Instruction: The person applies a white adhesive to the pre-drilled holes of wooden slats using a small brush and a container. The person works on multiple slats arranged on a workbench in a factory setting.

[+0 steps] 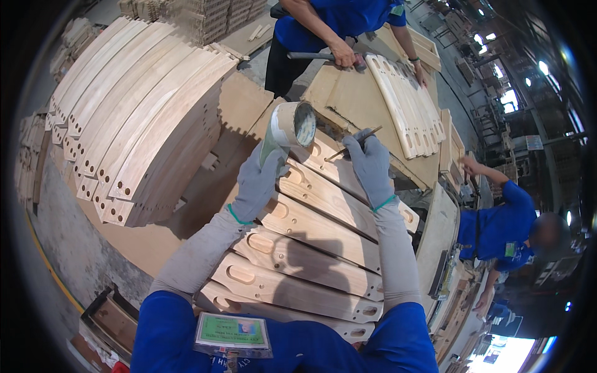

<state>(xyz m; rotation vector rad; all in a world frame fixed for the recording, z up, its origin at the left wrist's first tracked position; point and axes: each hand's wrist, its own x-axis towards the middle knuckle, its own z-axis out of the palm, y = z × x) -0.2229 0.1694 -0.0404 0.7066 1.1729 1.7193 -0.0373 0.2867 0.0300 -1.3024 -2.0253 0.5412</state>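
Two gloved hands hover over a row of boards point(323, 231). The left hand point(260, 183) wraps the near end of a cup point(286, 124), its mouth tilted to the right; the right hand point(370, 168) pinches a thin stick point(336, 154), tip by the far board, contact unclear. The cup sits left of the stick, above the boards' far left ends. It looks light, its wall stiff but dentable: grip around the side. The stick seems rigid, perhaps snappable; hold mid-length.
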